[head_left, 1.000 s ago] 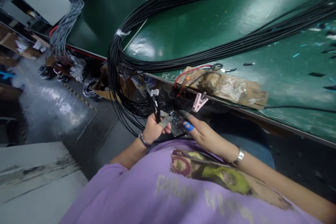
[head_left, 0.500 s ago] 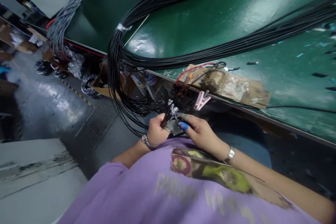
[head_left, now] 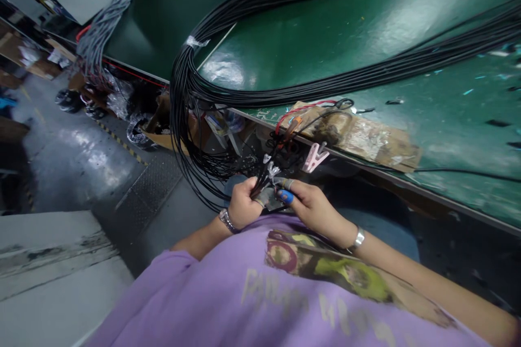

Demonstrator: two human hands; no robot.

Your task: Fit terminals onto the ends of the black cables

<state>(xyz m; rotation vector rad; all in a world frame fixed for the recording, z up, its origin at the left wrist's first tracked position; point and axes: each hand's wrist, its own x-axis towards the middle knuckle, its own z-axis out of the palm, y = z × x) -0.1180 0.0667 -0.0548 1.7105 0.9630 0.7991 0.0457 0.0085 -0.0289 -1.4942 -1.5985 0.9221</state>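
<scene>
A: Fingers?
B: Right hand (head_left: 315, 211): thumb and forefinger close together beside the whitish cable ends (head_left: 272, 171). Can't tell if they're pinching one; too small from here. Left hand (head_left: 244, 206): curled round several black cables (head_left: 259, 184), thumb against them.
A: Cable count?
B: No. Fist hides most, dark clutter behind swallows the rest. Jackets thin, matte black; ends pale, splayed, blurry.
A: Where exactly?
B: Just above the lap, below the bench edge.
A: Covers?
B: Three visible: one blue thumb cover (head_left: 286, 197) on the right, grey wraps on right forefinger and left thumb. One watch (head_left: 227, 220) left, one bangle (head_left: 359, 237) right.
A: Further out?
B: One pink clip (head_left: 316, 158) at the edge, one cardboard strip (head_left: 396, 152), part-covered by tape. Then the big black cable bundle (head_left: 325, 89) looping over the green bench (head_left: 309, 59), one tie (head_left: 196, 42) visible; right side runs out of sight.
</scene>
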